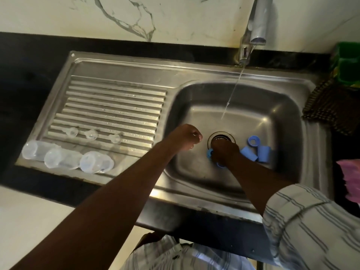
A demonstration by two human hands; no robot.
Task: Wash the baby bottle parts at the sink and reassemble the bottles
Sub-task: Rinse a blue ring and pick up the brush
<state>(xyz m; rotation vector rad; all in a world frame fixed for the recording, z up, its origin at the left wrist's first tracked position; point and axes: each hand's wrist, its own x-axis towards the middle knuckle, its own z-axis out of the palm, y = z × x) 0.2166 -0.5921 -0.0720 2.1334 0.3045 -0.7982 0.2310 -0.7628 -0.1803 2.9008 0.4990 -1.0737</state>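
Steel sink basin (259,106), right grip (224,151) clamped on blue ring (209,153), left grip (187,137) curled together alongside.

Dim, soft, wide-angle edge warp

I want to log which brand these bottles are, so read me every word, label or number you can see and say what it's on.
No text can be read anywhere in this view.
Green packet at the right edge: printed, but too blurred to read.
Clear bottles on the drainboard: no markings can be made out.
Blue caps in the sink: no print visible.
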